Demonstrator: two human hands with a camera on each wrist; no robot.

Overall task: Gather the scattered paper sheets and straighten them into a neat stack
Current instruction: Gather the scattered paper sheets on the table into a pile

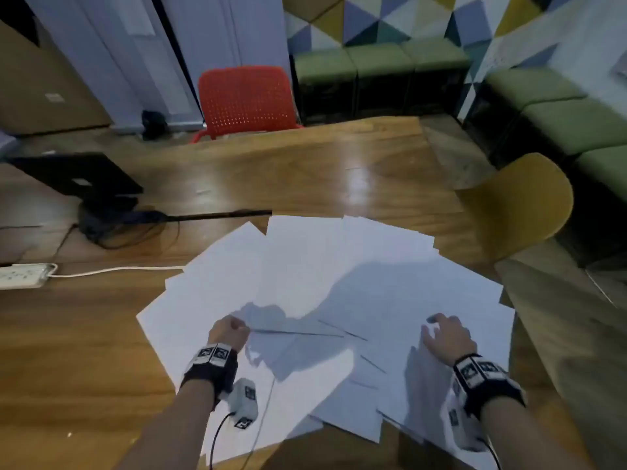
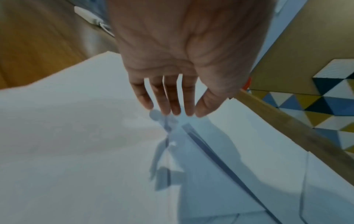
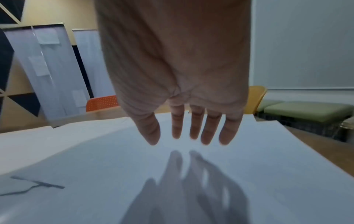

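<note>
Several white paper sheets [image 1: 339, 266] lie fanned and overlapping on the wooden table [image 1: 271, 171], reaching its near and right edges. My left hand [image 1: 237, 325] is over the left part of the spread, beside a slightly raised sheet edge [image 1: 298, 332]. In the left wrist view this hand [image 2: 178, 112] has straight fingers just above the paper [image 2: 76, 136] and holds nothing. My right hand [image 1: 437, 323] hovers over the right part, fingers spread. In the right wrist view it [image 3: 191, 139] is empty and casts a shadow on the sheets [image 3: 268, 159].
A black laptop [image 1: 78, 174] and dark cables sit at the left. Near the left edge lies a white power strip [image 1: 23, 274] with its cord. A red chair [image 1: 246, 100] stands at the far side, a yellow chair [image 1: 522, 201] at the right. Green seats [image 1: 373, 62] line the wall.
</note>
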